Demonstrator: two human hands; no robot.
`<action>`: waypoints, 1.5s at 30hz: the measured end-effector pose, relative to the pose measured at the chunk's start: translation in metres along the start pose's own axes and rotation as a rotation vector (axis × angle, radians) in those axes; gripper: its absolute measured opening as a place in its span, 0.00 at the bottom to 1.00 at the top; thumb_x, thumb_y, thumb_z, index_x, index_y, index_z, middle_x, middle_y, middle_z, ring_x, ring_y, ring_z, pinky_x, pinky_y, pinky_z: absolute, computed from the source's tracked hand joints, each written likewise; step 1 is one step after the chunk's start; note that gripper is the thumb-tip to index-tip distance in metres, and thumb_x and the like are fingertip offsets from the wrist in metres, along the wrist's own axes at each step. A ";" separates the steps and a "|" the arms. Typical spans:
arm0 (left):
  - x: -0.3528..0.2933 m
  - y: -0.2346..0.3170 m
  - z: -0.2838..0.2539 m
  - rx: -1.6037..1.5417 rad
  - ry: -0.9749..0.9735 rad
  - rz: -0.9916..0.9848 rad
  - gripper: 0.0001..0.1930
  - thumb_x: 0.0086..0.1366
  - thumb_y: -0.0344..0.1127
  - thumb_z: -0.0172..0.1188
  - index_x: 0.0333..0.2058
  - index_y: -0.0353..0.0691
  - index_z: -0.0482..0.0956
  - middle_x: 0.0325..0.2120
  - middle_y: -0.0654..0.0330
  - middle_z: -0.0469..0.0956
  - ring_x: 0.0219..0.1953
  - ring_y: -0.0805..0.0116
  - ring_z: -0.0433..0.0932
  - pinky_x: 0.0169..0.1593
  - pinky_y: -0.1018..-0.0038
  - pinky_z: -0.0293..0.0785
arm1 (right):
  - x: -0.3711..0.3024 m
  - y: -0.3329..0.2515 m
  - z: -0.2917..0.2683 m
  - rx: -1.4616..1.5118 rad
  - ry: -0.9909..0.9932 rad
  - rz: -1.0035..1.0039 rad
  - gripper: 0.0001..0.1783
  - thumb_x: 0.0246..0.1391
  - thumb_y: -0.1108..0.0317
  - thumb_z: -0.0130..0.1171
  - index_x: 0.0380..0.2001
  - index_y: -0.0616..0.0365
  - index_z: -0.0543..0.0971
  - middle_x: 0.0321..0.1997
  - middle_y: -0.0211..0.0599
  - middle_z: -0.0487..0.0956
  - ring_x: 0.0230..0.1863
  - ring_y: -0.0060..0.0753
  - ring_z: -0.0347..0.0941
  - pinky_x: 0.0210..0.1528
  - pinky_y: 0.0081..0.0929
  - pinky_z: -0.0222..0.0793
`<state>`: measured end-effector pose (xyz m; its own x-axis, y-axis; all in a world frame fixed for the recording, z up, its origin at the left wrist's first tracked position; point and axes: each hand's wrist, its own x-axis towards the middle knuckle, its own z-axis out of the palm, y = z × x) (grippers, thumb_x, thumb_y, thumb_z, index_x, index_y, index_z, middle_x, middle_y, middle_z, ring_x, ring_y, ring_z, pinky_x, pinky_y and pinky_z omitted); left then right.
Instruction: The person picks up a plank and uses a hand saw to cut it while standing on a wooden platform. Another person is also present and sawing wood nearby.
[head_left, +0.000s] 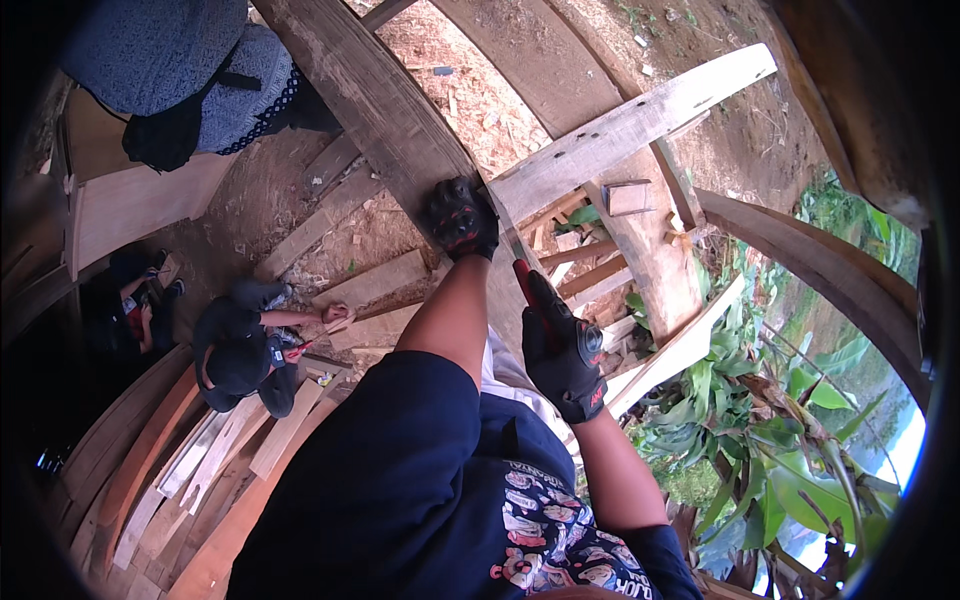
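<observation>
A long weathered wooden plank (375, 100) runs from the upper left down toward my body. My left hand (462, 217), in a black glove, is closed on this plank, close to where a paler board (630, 125) meets it. The ends of its fingers are hard to make out. My right hand (565, 350), gloved in black with red trim, lies along the near part of the plank. Its fingers are stretched forward, and nothing shows in it. The paler board extends to the upper right and has several dark marks.
A crouching person (240, 350) works at the left beside stacked planks (215, 450). Another person (135, 310) sits in shadow farther left. Patterned grey clothing (245, 95) shows at the upper left. Wooden offcuts lie below the frame. A curved timber (820, 265) and leafy plants (770, 430) are at the right.
</observation>
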<state>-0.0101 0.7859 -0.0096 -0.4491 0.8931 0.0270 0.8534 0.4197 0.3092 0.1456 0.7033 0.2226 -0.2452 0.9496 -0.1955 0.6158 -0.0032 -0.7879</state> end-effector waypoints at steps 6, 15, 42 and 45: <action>-0.009 -0.018 0.035 0.103 0.112 0.045 0.17 0.67 0.46 0.61 0.50 0.47 0.80 0.52 0.49 0.78 0.57 0.44 0.75 0.63 0.46 0.69 | 0.059 0.028 0.023 -0.028 0.011 -0.008 0.28 0.67 0.73 0.56 0.70 0.50 0.76 0.57 0.50 0.86 0.52 0.53 0.86 0.52 0.43 0.82; -0.005 -0.011 0.015 0.099 0.046 0.087 0.20 0.68 0.49 0.60 0.53 0.45 0.79 0.53 0.50 0.78 0.58 0.45 0.76 0.63 0.48 0.70 | 0.097 0.067 0.072 0.010 -0.009 0.000 0.28 0.69 0.64 0.58 0.71 0.46 0.76 0.61 0.51 0.84 0.58 0.55 0.84 0.59 0.42 0.80; 0.002 0.020 0.009 0.054 -0.017 0.146 0.17 0.66 0.47 0.60 0.48 0.46 0.78 0.49 0.55 0.79 0.55 0.50 0.77 0.59 0.52 0.71 | 0.081 0.050 0.042 0.079 0.095 0.058 0.25 0.71 0.61 0.58 0.69 0.55 0.77 0.59 0.59 0.83 0.60 0.58 0.82 0.59 0.45 0.78; 0.003 0.005 0.039 0.135 -0.022 0.096 0.15 0.65 0.48 0.60 0.47 0.49 0.77 0.47 0.56 0.77 0.54 0.51 0.75 0.59 0.52 0.71 | 0.088 0.031 0.044 0.073 0.108 0.044 0.27 0.71 0.62 0.57 0.70 0.53 0.75 0.59 0.59 0.83 0.58 0.61 0.82 0.57 0.48 0.78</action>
<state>0.0027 0.7969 -0.0449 -0.3591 0.9328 0.0291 0.9205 0.3489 0.1760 0.1100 0.7730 0.1554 -0.1344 0.9763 -0.1699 0.5675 -0.0648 -0.8208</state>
